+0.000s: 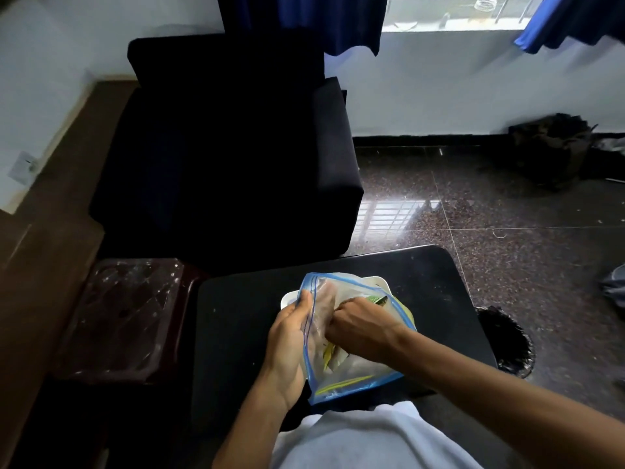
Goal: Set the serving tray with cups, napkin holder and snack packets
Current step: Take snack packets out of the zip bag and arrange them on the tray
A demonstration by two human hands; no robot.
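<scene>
Holding stage, early. Left hand (287, 346) grips the mouth edge of a clear zip bag (351, 363) over the black table (236, 333). Right hand (355, 321) reaches inside, fingers closed on a green snack packet (377, 298); more packets lie in the bag. White serving tray (287, 297) sits beneath, mostly hidden. Cups, napkin holder: not visible. Most of the setting appears left.

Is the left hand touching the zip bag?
Touching. The head view shows the left hand gripping the zip bag by its left edge, thumb outside and fingers visible through the clear plastic.
</scene>
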